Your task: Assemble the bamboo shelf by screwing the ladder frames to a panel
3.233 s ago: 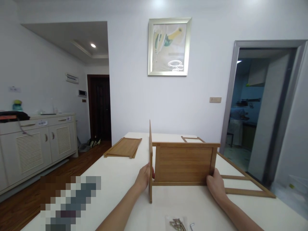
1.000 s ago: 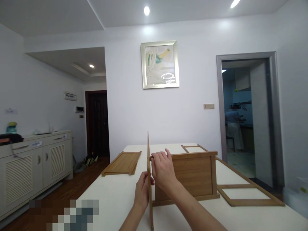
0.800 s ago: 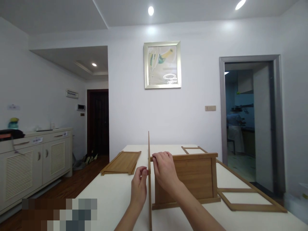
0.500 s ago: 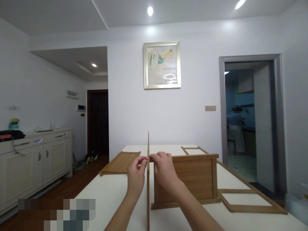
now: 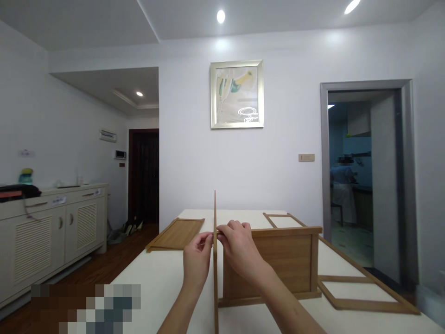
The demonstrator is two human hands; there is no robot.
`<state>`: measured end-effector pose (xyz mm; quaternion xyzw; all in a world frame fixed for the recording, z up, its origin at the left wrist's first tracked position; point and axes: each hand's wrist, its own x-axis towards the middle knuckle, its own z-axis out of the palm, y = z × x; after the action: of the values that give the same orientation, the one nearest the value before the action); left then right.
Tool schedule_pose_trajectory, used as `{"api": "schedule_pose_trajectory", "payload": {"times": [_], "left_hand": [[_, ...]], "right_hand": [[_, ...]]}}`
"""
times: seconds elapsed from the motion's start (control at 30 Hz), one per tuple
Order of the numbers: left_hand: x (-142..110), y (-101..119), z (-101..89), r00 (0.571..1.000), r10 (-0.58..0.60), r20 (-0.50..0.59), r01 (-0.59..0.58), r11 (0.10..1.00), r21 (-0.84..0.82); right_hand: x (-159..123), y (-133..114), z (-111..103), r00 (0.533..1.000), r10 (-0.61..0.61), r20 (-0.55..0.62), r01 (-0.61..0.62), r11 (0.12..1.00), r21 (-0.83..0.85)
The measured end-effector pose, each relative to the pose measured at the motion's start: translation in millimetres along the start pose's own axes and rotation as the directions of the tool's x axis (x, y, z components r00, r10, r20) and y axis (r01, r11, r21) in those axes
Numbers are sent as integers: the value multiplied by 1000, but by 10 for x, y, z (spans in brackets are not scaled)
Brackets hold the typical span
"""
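A thin wooden frame piece (image 5: 215, 273) stands upright, seen edge-on, in the middle of the white table (image 5: 163, 287). To its right, a brown wooden panel (image 5: 281, 260) with a raised border stands on its long side, its near end meeting the upright piece. My left hand (image 5: 197, 255) is closed in a pinch at the left face of the upright piece; what its fingers hold is too small to make out. My right hand (image 5: 239, 243) is closed over the panel's top rail near that joint, fingertips beside the upright piece and hiding the corner.
Another wooden panel (image 5: 177, 234) lies flat at the table's back left. On the right lies an open wooden frame (image 5: 368, 305) reaching toward the back. A white cabinet (image 5: 52, 246) stands at the left wall. Through the doorway a person (image 5: 342, 181) stands in another room.
The camera view has shifted slightly. The panel's right end sits a little lower and farther right. Both hands stay at the joint, the left one pinched a bit closer to the upright piece.
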<state>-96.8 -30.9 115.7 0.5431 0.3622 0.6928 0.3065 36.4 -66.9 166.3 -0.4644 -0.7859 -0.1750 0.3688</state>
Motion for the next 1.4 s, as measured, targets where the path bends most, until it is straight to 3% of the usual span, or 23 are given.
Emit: {"api": "schedule_pose_trajectory", "payload": {"times": [0.2,0.4,0.6,0.97,1.07,1.2,1.4], "left_hand": [[-14,46,-88,996,86,-16,-85,996,39],[1,112,-109,999,49,1,-49,998,36],[5,160,-134,996,88,14,-89,992,92],[-19,139,-137,946,318,57,-321,904,282],[-19,124,-139,962,268,57,-274,928,252],[5,113,-133,988,110,106,-125,982,141],[91,123,-133,982,29,189,-49,994,100]], "right_hand": [[3,-75,27,999,-33,-2,33,999,18],[19,-69,43,1000,-9,-12,10,992,123],[26,-74,43,999,-35,-14,37,990,136],[30,-87,15,999,-43,-7,43,987,153],[31,-81,11,999,-42,-2,42,987,158],[29,-77,13,999,-42,2,41,989,145],[27,-67,20,999,-47,-2,47,987,155]]}}
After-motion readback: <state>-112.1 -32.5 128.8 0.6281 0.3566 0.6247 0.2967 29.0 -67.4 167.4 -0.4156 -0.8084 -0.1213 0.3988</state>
